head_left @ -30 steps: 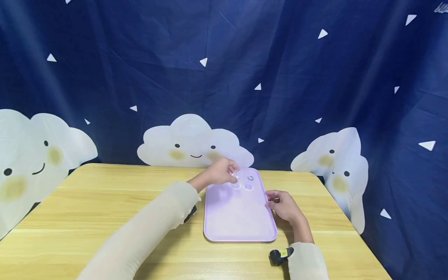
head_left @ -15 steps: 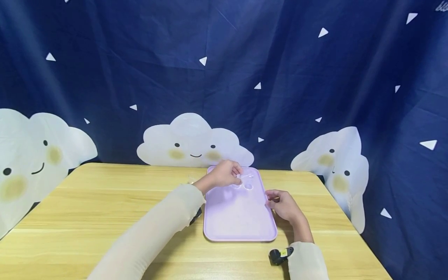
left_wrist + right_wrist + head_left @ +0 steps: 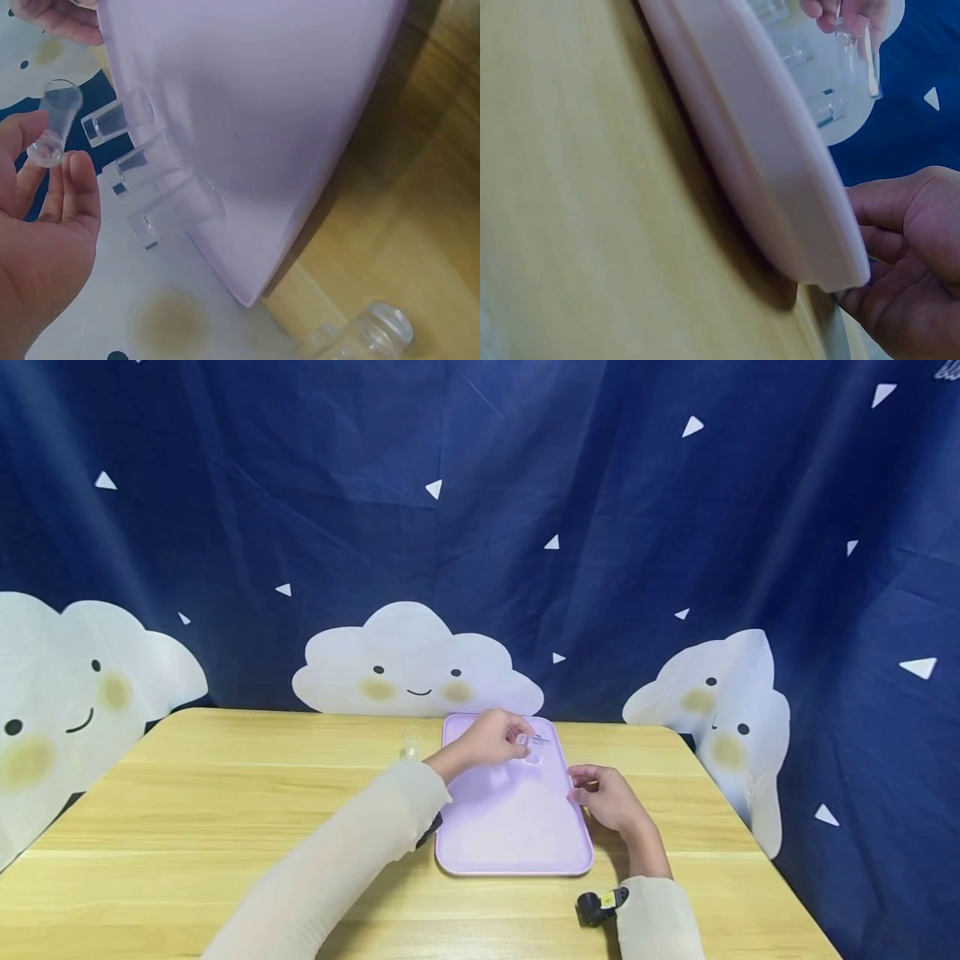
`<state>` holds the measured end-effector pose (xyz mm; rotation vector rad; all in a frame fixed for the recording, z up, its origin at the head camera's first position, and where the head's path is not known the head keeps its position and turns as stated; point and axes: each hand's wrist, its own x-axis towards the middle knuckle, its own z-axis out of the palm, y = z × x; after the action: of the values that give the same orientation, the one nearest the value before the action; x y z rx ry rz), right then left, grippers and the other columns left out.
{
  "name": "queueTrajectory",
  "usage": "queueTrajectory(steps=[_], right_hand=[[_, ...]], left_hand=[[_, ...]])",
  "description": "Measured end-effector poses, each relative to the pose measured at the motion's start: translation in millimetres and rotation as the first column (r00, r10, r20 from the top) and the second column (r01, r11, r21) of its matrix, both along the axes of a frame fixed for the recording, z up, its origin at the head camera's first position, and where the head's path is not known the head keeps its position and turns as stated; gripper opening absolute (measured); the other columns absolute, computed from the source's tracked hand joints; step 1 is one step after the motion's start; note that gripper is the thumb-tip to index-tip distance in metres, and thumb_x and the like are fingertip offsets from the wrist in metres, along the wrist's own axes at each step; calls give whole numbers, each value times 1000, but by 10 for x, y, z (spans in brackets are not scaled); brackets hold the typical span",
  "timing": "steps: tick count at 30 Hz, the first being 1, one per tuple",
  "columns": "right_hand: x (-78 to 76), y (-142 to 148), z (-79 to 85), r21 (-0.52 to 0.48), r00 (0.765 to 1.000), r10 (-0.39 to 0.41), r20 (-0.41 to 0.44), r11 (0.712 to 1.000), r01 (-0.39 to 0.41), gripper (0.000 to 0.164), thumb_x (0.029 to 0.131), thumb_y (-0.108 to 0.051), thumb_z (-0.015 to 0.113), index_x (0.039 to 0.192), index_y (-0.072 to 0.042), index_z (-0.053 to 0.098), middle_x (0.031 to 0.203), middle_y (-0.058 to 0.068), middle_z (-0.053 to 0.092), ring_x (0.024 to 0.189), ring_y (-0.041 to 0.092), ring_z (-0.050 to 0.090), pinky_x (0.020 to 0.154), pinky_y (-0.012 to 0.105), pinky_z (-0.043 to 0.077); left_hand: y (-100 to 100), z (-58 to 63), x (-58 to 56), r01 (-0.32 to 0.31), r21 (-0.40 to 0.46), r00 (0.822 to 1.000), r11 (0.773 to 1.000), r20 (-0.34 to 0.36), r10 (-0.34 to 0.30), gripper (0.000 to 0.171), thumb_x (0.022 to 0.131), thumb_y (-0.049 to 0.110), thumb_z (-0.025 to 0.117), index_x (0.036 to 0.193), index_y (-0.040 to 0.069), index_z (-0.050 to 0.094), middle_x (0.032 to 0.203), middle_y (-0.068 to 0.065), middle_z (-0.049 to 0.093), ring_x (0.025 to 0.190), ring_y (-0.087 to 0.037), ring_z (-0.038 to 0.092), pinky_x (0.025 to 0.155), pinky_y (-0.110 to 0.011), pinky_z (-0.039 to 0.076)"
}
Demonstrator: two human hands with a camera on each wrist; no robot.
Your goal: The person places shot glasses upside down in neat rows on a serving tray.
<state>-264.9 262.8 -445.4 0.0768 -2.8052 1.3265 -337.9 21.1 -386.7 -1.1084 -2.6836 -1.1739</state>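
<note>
My left hand holds a small clear shot glass between thumb and fingers, above the far part of the lilac tray. In the left wrist view, several similar glasses stand in a row on that tray. Their thick ends point away from its surface, so they appear upside down. Beside the tray's right edge, my right hand grips the rim with fingers and thumb. The right wrist view shows the tray's side wall close up, with the fingertips partly hidden behind it.
More clear glassware stands on the wooden table, left of the tray and partly behind the left sleeve. A dark blue curtain with clouds hangs at the table's back edge. A black wrist camera sits by the right cuff.
My left hand has moved right across the tray's far part with the shot glass. Glassware left of the tray has come into view. My right hand stays at the rim.
</note>
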Motion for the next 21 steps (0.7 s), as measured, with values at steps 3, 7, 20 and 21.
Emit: queueTrajectory(steps=[3, 7, 20, 21], right_hand=[[8, -3, 5, 2, 1000, -3, 2, 1000, 3, 33, 91, 3, 66, 124, 4, 68, 109, 14, 72, 98, 27, 67, 80, 36, 57], [13, -5, 8, -2, 1000, -6, 2, 1000, 6, 33, 91, 4, 66, 124, 5, 68, 109, 15, 72, 98, 27, 67, 79, 35, 57], [14, -7, 8, -8, 1000, -1, 4, 1000, 1, 33, 91, 4, 66, 124, 5, 67, 109, 14, 72, 97, 26, 67, 79, 35, 57], [12, -7, 5, -6, 1000, -2, 3, 1000, 2, 33, 91, 4, 65, 125, 5, 67, 109, 14, 72, 97, 26, 67, 79, 36, 57]], left_hand=[[23, -5, 25, -6, -10, 1000, 1000, -10, 6, 28, 85, 4, 76, 113, -1, 75, 106, -12, 75, 78, -12, 63, 77, -21, 52], [67, -42, 36, -28, -7, 1000, 1000, 8, 28, 29, 85, 4, 77, 113, -1, 73, 105, -13, 74, 81, -11, 62, 78, -20, 52], [191, -134, 75, -40, 47, 996, 998, 79, 36, 27, 82, 1, 79, 109, -1, 74, 103, -13, 75, 83, -12, 65, 77, -18, 53], [199, -135, 84, -39, 45, 996, 998, 80, 35, 28, 82, 0, 79, 109, -1, 75, 104, -13, 75, 83, -11, 65, 76, -18, 53]])
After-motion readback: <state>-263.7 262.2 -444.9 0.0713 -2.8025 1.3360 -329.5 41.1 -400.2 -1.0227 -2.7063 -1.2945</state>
